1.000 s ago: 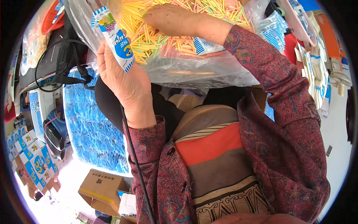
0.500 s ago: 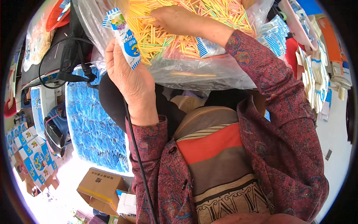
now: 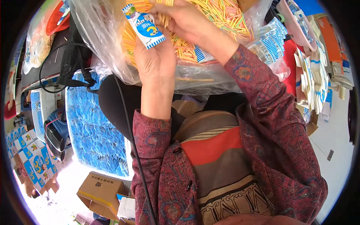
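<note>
- Packet [image 3: 144, 27]: between 11 and 12 o'clock in the view, over the sticks [image 3: 225, 15], printed face up. Its long axis runs from between 10 and 11 to between 4 and 5, the fruit-picture end pointing up and left, a striped end down and right.
- Left hand [image 3: 155, 58]: at about 11, its fingers clamped on the packet and largely hidden behind it.
- Right hand [image 3: 183, 22]: at 12, its fingers clamped on a bunch [image 3: 164, 20] of yellow sticks just beside the packet's 2 o'clock side; I cannot tell whether they touch.
- Counts: two hands, one packet held, one bunch; one clear bag [image 3: 187, 73] around the sticks; one second packet [image 3: 199, 55] among the sticks, partly covered by the right forearm; one box [image 3: 100, 191] between 7 and 8; one tray [image 3: 129, 165] at 9, full of blue packets [image 3: 95, 123]. Sticks and blue packets are too many to count.
- Changed since half a second ago: the packet has moved toward 2 o'clock and leans further from upright; the hands, well apart then, are now close together; the bunch now shows in the right fingers. Box and tray lie as before.
</note>
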A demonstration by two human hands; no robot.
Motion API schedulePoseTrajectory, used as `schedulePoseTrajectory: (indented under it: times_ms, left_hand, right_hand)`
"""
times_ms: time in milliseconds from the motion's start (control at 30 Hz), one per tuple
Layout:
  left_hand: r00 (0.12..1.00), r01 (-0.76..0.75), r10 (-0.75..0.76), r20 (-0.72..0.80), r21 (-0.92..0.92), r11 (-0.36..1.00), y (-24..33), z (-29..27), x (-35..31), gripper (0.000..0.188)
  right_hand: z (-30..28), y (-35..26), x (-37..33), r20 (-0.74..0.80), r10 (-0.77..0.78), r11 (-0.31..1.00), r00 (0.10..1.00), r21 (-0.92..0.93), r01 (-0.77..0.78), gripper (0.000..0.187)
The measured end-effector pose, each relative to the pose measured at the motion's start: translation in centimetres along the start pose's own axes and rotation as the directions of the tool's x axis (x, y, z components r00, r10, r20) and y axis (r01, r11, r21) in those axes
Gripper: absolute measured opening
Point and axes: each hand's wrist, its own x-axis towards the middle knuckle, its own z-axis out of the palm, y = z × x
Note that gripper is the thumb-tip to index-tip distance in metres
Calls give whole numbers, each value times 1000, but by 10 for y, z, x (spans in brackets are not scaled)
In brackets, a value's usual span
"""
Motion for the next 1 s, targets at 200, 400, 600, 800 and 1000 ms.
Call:
schedulePoseTrajectory:
  times_ms: [200,400,600,800,1000]
  left_hand:
    - [999,-8,9,47,-22,1000,-13,-1,5,25]
    - [999,4,-5,51,24,1000,-1,1,-2,23]
    - [957,-283,285,53,384,879,42,12,-2,20]
    - [961,-264,273,34,391,882,39,-4,-2,19]
    - [963,-248,270,6,416,875,36,-4,2,19]
  right_hand:
    - [-9,14,-12,8,-279,934,960,-228,274,21]
    - [-17,11,-14,91,-398,858,913,-316,405,26]
    - [-35,-24,-7,124,-215,628,969,-742,234,30]
    - [-22,-3,-17,456,-160,-434,875,-829,353,26]
    - [-40,11,18,519,31,-480,854,-742,468,18]
